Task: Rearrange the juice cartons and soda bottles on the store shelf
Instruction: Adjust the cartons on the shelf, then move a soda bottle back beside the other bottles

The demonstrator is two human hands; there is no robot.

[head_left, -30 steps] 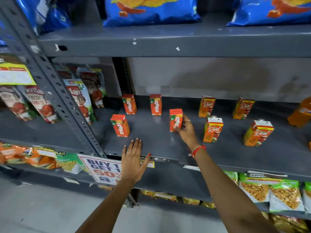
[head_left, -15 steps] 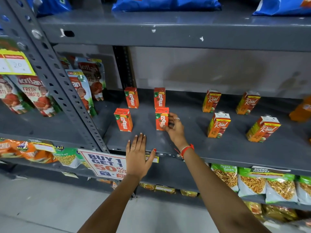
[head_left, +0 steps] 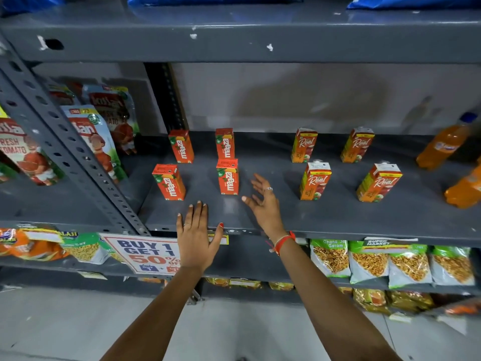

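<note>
The right hand [head_left: 263, 201] is being held just beside the front red Maaza juice carton [head_left: 228, 176], its grip spread apart and nothing being touched. The left hand [head_left: 196, 235] is being pressed flat, grip apart, on the grey metal shelf [head_left: 338, 217]. Orange soda bottles [head_left: 440, 147] are being seen at the shelf's far right.

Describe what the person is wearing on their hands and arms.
Both forearms are bare, with no sleeves in view. The left hand has a thin ring and red polish on the thumbnail. The right hand has a silver ring, and a red-and-orange thread band is tied around its wrist.
</note>
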